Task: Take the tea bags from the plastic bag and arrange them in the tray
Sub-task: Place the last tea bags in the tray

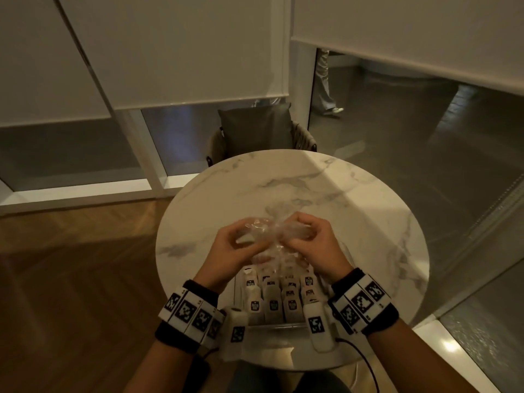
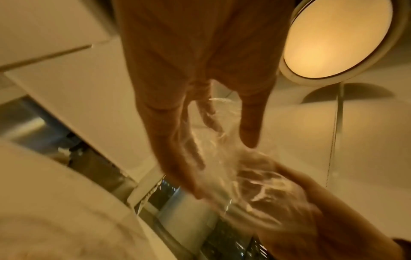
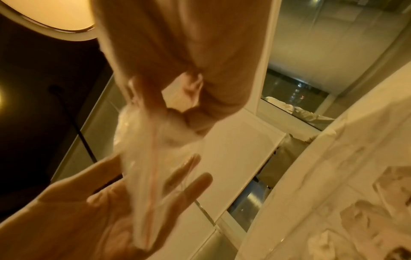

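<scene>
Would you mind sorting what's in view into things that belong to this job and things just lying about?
Job: plastic bag, gripped by left hand and right hand; tea bags; tray.

Lying about: marble table; chair; lamp.

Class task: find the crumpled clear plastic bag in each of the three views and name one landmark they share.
Head: crumpled clear plastic bag, centre, between both hands above the tray.
Left wrist: lower centre-right, below the fingers.
Right wrist: centre-left, hanging from curled fingers.
Shared landmark: round white marble table.
</scene>
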The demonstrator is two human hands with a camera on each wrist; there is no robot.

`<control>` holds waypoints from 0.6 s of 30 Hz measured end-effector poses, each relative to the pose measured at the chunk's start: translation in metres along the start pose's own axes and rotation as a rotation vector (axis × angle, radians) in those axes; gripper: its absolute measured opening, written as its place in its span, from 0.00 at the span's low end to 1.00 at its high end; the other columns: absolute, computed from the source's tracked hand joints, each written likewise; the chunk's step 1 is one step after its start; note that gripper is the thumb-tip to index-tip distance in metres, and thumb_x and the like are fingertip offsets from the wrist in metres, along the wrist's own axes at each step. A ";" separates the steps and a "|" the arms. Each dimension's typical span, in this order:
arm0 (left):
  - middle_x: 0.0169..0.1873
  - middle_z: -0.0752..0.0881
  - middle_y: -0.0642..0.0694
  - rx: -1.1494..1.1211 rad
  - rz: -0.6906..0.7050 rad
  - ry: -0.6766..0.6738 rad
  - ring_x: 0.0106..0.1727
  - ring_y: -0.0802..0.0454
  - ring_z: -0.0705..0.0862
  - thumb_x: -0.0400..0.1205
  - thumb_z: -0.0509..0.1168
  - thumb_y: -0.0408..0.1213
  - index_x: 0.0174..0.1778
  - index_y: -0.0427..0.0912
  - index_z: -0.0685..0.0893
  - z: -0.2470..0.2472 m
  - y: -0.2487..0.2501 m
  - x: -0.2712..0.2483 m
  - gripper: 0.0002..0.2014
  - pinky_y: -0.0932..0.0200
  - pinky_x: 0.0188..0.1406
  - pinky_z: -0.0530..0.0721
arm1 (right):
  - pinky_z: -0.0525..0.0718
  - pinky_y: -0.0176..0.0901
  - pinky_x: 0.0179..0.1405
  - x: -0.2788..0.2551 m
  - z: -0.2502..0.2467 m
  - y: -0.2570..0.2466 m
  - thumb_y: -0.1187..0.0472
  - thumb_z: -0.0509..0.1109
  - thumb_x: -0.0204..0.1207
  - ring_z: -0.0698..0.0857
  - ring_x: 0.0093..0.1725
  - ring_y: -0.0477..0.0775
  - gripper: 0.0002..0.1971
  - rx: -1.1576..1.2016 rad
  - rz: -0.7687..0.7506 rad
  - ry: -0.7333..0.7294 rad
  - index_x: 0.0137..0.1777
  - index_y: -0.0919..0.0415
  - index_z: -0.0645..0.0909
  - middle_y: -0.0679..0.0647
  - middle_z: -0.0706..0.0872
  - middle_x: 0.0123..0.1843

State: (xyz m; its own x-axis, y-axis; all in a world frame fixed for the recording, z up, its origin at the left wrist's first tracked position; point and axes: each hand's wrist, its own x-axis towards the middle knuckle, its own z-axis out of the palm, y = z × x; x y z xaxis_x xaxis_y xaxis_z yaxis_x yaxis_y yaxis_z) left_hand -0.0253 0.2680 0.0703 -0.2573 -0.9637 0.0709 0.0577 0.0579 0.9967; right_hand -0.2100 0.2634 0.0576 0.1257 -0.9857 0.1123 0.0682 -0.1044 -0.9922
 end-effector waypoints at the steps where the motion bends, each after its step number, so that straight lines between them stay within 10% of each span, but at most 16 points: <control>1: 0.62 0.87 0.34 -0.105 -0.074 0.021 0.55 0.34 0.90 0.77 0.72 0.34 0.63 0.34 0.85 0.007 -0.002 -0.002 0.18 0.43 0.51 0.91 | 0.78 0.37 0.18 0.003 -0.002 0.003 0.76 0.75 0.71 0.80 0.22 0.49 0.08 -0.014 -0.029 0.117 0.48 0.70 0.82 0.57 0.86 0.34; 6: 0.56 0.90 0.35 -0.499 -0.304 0.044 0.54 0.37 0.91 0.87 0.52 0.55 0.60 0.36 0.86 0.030 -0.008 -0.003 0.27 0.50 0.49 0.91 | 0.88 0.38 0.40 0.003 0.009 0.009 0.76 0.81 0.62 0.87 0.48 0.52 0.14 -0.224 -0.289 0.510 0.44 0.60 0.87 0.55 0.84 0.49; 12: 0.63 0.86 0.33 -0.709 -0.285 0.061 0.61 0.40 0.88 0.91 0.50 0.38 0.63 0.31 0.83 0.019 -0.014 0.003 0.19 0.52 0.52 0.89 | 0.88 0.42 0.53 -0.022 0.044 0.006 0.46 0.76 0.73 0.86 0.57 0.46 0.20 -0.373 -0.504 0.219 0.59 0.60 0.88 0.51 0.86 0.55; 18: 0.54 0.88 0.33 -0.354 -0.164 0.107 0.55 0.42 0.86 0.85 0.59 0.23 0.60 0.31 0.85 -0.008 -0.007 0.003 0.12 0.57 0.52 0.89 | 0.72 0.48 0.73 -0.018 0.044 0.012 0.43 0.69 0.78 0.73 0.76 0.42 0.21 -0.788 -0.446 -0.046 0.68 0.49 0.83 0.42 0.85 0.68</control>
State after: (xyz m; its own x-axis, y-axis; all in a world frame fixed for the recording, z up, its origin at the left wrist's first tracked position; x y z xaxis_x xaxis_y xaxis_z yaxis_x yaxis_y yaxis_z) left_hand -0.0190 0.2628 0.0633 -0.1895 -0.9756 -0.1111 0.3578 -0.1740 0.9175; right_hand -0.1677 0.2861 0.0461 0.2905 -0.8275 0.4805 -0.5748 -0.5523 -0.6038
